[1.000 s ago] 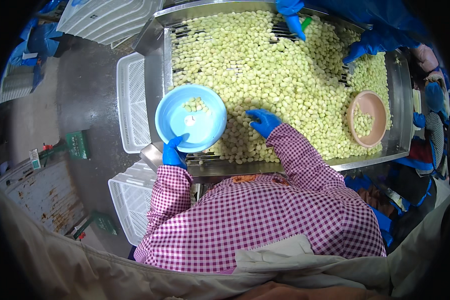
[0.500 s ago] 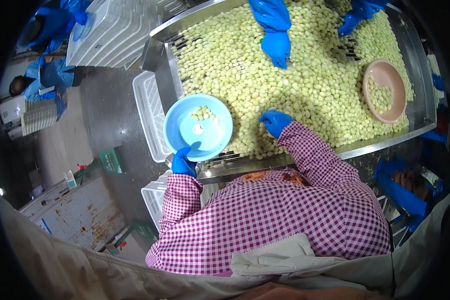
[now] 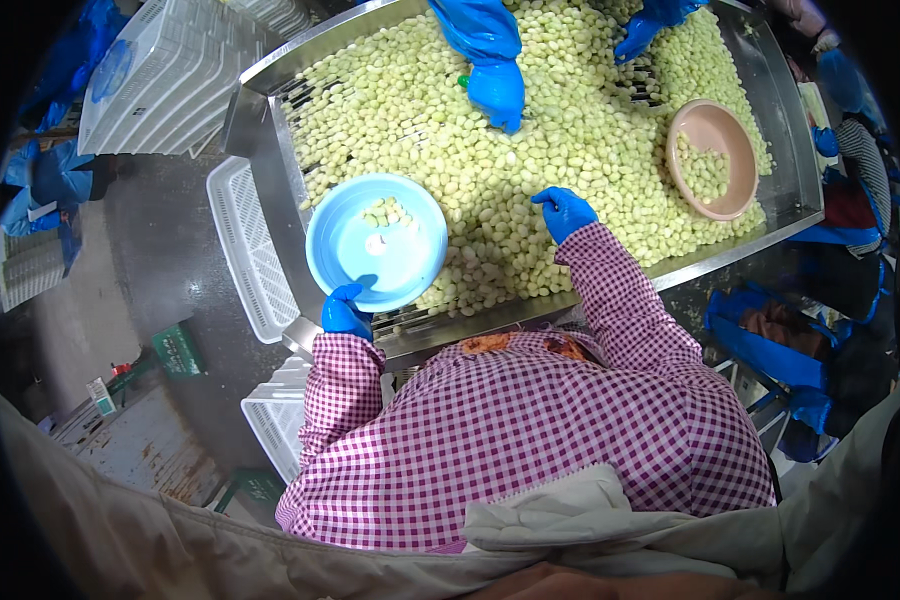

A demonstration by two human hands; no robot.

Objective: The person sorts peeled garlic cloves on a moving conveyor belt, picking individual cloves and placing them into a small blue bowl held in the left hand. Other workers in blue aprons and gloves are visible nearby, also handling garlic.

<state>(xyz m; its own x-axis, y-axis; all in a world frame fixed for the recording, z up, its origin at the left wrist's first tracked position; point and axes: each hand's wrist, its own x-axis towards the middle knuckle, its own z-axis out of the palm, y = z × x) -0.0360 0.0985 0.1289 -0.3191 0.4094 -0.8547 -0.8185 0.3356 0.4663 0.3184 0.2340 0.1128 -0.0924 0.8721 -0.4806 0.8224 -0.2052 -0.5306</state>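
Observation:
My left hand (image 3: 346, 312), in a blue glove, grips the near rim of a light blue basin (image 3: 335, 245). The basin is held over the left near part of a metal sorting table and has a small cluster of pale green oval fruits (image 3: 385, 211) inside. My right hand (image 3: 567, 214), also gloved in blue, is low over the large pile of the same fruits (image 3: 510, 185). Its fingers are curled with thumb and forefinger close together; what lies between them, if anything, is too small to make out. Both my sleeves are purple-and-white checked.
Across the table, a co-worker's gloved hands (image 3: 497, 95) reach into the pile. A pinkish-tan basin (image 3: 740, 195) holding some fruits rests at the right. The metal table rim (image 3: 710, 262) runs along my side. White crates (image 3: 250, 250) stand at the left, with stacked crates (image 3: 165, 85) farther back.
The whole view has shifted, so the table appears farther left. Against the pile, my right hand has moved right and slightly away from me. My left hand still holds the basin, now slightly farther right.

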